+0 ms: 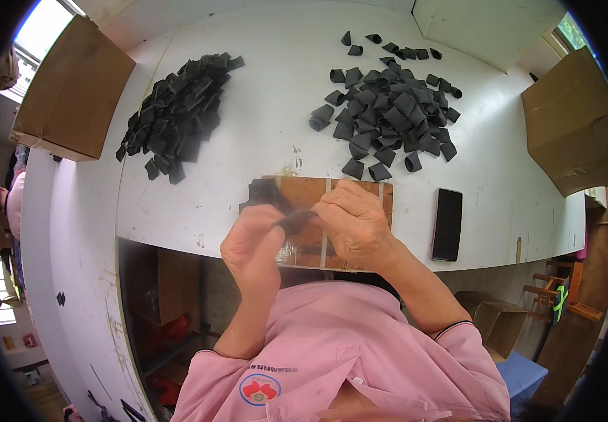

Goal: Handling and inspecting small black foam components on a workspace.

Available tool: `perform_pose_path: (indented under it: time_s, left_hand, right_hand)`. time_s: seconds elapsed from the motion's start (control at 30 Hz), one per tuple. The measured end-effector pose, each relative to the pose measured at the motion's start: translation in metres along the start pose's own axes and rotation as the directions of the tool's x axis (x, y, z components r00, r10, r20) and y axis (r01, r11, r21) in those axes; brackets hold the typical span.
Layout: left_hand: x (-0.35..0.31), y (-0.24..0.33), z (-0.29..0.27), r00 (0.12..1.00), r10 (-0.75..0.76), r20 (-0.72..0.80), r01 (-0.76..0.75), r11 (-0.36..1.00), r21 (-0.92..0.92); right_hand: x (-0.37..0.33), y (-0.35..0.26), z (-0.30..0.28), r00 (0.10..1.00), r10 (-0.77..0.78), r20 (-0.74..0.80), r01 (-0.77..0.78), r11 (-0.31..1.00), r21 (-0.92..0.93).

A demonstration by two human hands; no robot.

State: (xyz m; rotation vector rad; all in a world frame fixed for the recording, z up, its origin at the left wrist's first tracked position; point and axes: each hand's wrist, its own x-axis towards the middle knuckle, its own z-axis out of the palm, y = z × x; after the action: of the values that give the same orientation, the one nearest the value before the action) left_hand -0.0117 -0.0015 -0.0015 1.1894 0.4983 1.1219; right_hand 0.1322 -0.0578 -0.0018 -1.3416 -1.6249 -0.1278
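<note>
A small dark grey, fabric-like piece (295,222) is pinched between my two hands, smeared by motion. My left hand (251,235) closes on its left end, and my right hand (353,221) grips the other end with curled fingers. Beneath them lies a brown board (304,188) with pale strips, at the table's near edge. More dark pieces (264,190) rest at the board's left corner. Farther off on the left is a heap of flat-looking dark pieces (184,105). To the right, a second heap holds rolled, tube-like dark pieces (395,105), with several scattered around it.
A black phone (447,225) lies right of the board on the white table (269,105). Cardboard boxes stand at the left (75,91) and right (571,123). An open carton (490,320) sits below the table. Another person (14,204) is at the far left.
</note>
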Motion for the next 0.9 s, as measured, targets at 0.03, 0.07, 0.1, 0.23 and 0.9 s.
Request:
perform_pose_path:
  time_s: [0.03, 0.07, 0.1, 0.23, 0.9]
  left_hand:
    - [0.003, 0.003, 0.005, 0.999, 0.054, -0.003, -0.053, 0.996, 0.072]
    - [0.007, 0.005, 0.008, 0.998, 0.056, -0.002, -0.056, 0.996, 0.068]
    - [0.01, 0.007, 0.011, 0.997, 0.066, 0.049, -0.074, 0.978, 0.193]
    - [0.025, 0.002, -0.003, 0.952, 0.113, 0.284, -0.239, 0.855, 0.46]
    - [-0.016, -0.007, 0.009, 0.995, 0.064, 0.072, -0.07, 0.994, 0.085]
  right_hand:
    - [-0.001, 0.0, 0.0, 1.0, 0.005, -0.014, -0.005, 1.0, -0.008]
    - [-0.002, 0.0, -0.001, 1.0, 0.002, -0.014, -0.002, 1.0, -0.012]
    - [-0.004, -0.002, -0.002, 1.0, 0.029, -0.012, -0.029, 0.999, -0.033]
    - [0.001, -0.003, -0.003, 0.996, 0.085, 0.007, -0.084, 0.995, -0.045]
    - [-0.015, -0.034, -0.02, 0.658, 0.739, 0.141, -0.583, 0.383, 0.716]
